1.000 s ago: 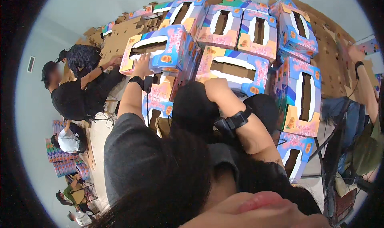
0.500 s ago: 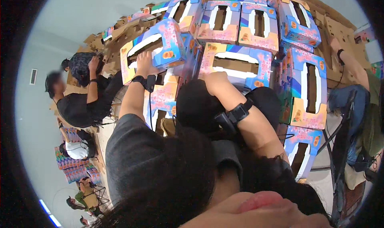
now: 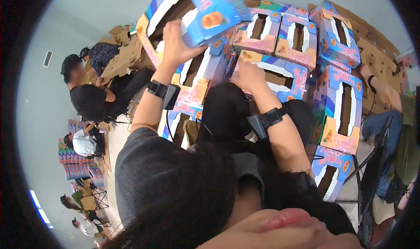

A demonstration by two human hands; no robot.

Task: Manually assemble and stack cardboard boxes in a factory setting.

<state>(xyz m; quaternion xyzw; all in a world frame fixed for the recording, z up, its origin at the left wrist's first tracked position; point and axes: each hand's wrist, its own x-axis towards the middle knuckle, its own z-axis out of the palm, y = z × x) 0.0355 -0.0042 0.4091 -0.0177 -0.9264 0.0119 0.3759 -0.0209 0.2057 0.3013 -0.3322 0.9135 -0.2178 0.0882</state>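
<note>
My left hand (image 3: 177, 45) grips a colourful printed cardboard fruit box (image 3: 214, 19) by its near side, fingers at the long cut-out and thumb spread along the edge. This box is tilted and raised above the other boxes, partly out of the picture at the top. My right hand (image 3: 250, 76) is in front of me, its fingers bent over the left end of another printed fruit box (image 3: 297, 78) with a brown opening in its top. The fingertips are partly hidden. Under my left wrist stands one more such box (image 3: 192, 91).
Several like boxes stand in rows behind, and a column of them (image 3: 337, 113) is at my right. Flattened brown cardboard (image 3: 380, 65) lies at the back right. A person's arm (image 3: 383, 85) reaches in there. More people (image 3: 89, 102) sit at the left near stacked boxes (image 3: 74, 170).
The box in my left hand has gone up and to the right, away from the boxes beneath. My right hand's fingers now show bent over the box end. The view has shifted somewhat.
</note>
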